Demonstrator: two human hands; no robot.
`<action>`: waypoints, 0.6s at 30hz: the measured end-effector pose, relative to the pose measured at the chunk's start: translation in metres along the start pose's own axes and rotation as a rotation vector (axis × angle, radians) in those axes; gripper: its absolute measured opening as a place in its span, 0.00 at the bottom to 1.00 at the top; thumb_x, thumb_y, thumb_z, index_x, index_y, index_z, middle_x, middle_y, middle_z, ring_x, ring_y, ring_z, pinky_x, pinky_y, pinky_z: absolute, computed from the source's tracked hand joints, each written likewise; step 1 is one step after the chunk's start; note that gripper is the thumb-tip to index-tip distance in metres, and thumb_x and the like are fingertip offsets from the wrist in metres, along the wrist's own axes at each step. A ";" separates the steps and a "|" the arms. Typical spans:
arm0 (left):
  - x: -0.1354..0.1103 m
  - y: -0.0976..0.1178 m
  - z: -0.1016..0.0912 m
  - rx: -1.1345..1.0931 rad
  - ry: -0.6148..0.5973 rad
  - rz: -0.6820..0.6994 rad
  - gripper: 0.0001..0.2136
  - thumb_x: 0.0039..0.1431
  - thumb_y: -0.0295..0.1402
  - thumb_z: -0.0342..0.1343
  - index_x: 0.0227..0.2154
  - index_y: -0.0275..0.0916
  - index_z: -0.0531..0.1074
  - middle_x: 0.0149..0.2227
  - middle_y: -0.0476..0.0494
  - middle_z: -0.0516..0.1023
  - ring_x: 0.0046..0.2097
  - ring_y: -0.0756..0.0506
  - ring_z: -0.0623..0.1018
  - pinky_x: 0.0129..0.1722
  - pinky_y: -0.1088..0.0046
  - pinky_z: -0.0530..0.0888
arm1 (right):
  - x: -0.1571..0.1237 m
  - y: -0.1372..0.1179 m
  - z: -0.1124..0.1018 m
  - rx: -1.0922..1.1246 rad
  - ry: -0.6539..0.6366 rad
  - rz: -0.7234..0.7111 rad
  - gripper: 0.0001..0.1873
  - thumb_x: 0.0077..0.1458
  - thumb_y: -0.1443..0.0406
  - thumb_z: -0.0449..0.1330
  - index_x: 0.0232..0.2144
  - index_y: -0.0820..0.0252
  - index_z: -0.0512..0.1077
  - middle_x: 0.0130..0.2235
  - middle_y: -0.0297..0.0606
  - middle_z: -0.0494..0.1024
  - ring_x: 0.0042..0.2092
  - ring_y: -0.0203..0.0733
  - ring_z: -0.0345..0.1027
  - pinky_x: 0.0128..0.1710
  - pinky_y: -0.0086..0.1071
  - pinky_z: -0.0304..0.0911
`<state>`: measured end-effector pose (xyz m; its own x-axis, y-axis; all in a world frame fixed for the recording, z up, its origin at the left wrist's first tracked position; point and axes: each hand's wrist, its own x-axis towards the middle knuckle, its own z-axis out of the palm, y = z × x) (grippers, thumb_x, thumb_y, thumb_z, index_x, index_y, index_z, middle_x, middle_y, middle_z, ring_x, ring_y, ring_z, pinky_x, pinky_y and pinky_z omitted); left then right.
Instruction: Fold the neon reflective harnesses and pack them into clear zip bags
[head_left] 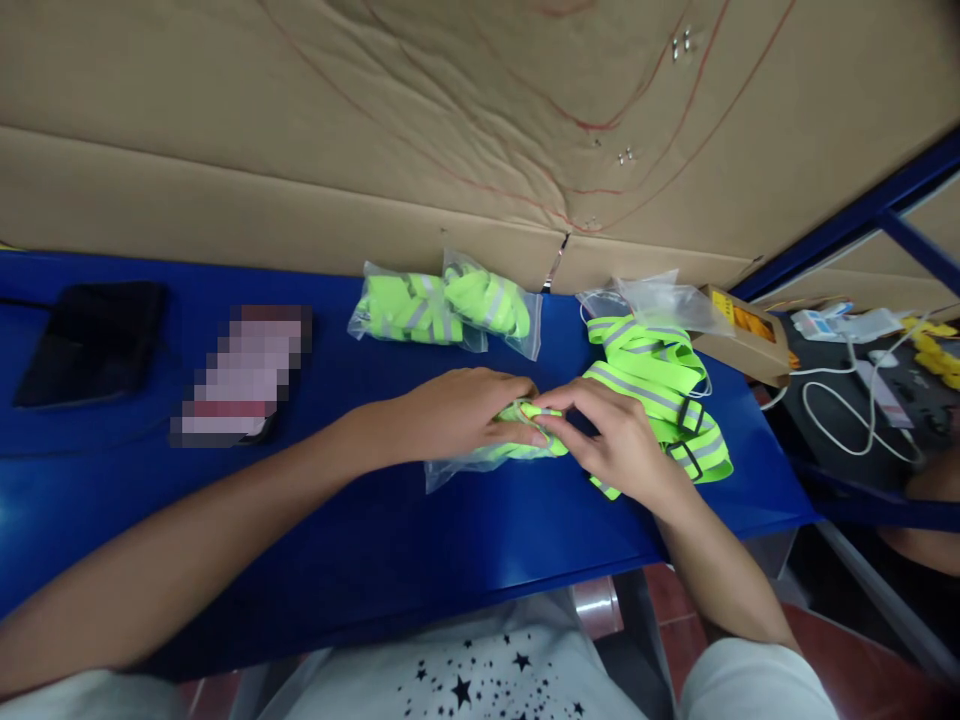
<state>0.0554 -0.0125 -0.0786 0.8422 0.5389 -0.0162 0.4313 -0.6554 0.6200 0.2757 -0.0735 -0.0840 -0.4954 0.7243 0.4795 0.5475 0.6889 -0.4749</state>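
Over the middle of the blue table, my left hand (472,412) is closed around a folded neon-yellow reflective strap (534,446), part of which lies in a clear plastic bag (457,468). My right hand (619,440) pinches the near end of the same strap between thumb and fingers. Just beyond my right hand lies a loose pile of reflective straps (645,375) with grey stripes and black buckles. Further back, two filled clear bags, a left one (412,308) and a right one (491,300), hold similar straps. My palms hide part of the strap.
A phone (240,375) with a blurred-out screen and a dark flat device (94,345) lie at left. Clear empty bags (667,300) and a cardboard box (742,335) stand back right. Beyond are white cables (862,400). A cardboard panel (300,180) rises behind the table (360,560).
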 end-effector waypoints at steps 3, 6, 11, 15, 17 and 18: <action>0.002 0.011 0.001 0.097 0.023 -0.036 0.15 0.68 0.45 0.60 0.34 0.37 0.74 0.33 0.43 0.81 0.36 0.43 0.81 0.31 0.72 0.64 | 0.003 0.000 0.004 0.048 0.026 -0.006 0.04 0.66 0.67 0.62 0.42 0.57 0.78 0.37 0.36 0.82 0.38 0.38 0.76 0.40 0.34 0.70; 0.000 0.016 -0.005 0.022 0.016 -0.050 0.16 0.66 0.46 0.61 0.35 0.36 0.76 0.32 0.45 0.81 0.34 0.44 0.80 0.31 0.73 0.63 | 0.006 0.003 0.004 0.251 0.059 0.062 0.04 0.64 0.66 0.65 0.42 0.57 0.78 0.38 0.36 0.83 0.39 0.36 0.78 0.39 0.31 0.72; -0.003 0.012 -0.010 -0.194 0.120 -0.032 0.21 0.68 0.50 0.56 0.34 0.35 0.78 0.24 0.51 0.74 0.27 0.50 0.73 0.27 0.75 0.60 | 0.007 0.004 -0.009 0.496 -0.016 0.218 0.09 0.68 0.64 0.60 0.49 0.58 0.76 0.41 0.36 0.82 0.35 0.33 0.76 0.33 0.26 0.72; -0.003 0.012 -0.003 -0.274 0.166 -0.061 0.22 0.68 0.49 0.54 0.28 0.35 0.78 0.20 0.52 0.69 0.25 0.51 0.69 0.26 0.75 0.60 | 0.003 0.003 -0.013 0.627 -0.216 0.196 0.27 0.70 0.64 0.58 0.68 0.52 0.62 0.53 0.40 0.78 0.39 0.32 0.77 0.38 0.27 0.75; -0.002 0.012 -0.003 -0.360 0.255 -0.120 0.19 0.66 0.48 0.56 0.32 0.36 0.80 0.25 0.49 0.77 0.30 0.48 0.74 0.31 0.74 0.66 | 0.002 0.003 -0.015 0.653 -0.190 0.174 0.31 0.69 0.64 0.59 0.70 0.47 0.58 0.61 0.41 0.74 0.54 0.39 0.77 0.53 0.35 0.76; -0.001 0.012 -0.004 -0.417 0.320 -0.148 0.18 0.66 0.48 0.58 0.36 0.37 0.81 0.30 0.47 0.81 0.34 0.47 0.77 0.34 0.74 0.69 | 0.002 0.002 -0.017 0.610 -0.112 0.157 0.31 0.67 0.64 0.61 0.69 0.46 0.61 0.63 0.40 0.72 0.61 0.43 0.72 0.61 0.40 0.71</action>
<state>0.0581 -0.0185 -0.0681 0.6135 0.7864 0.0726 0.3183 -0.3303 0.8886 0.2873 -0.0711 -0.0722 -0.5261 0.7937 0.3052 0.1540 0.4419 -0.8837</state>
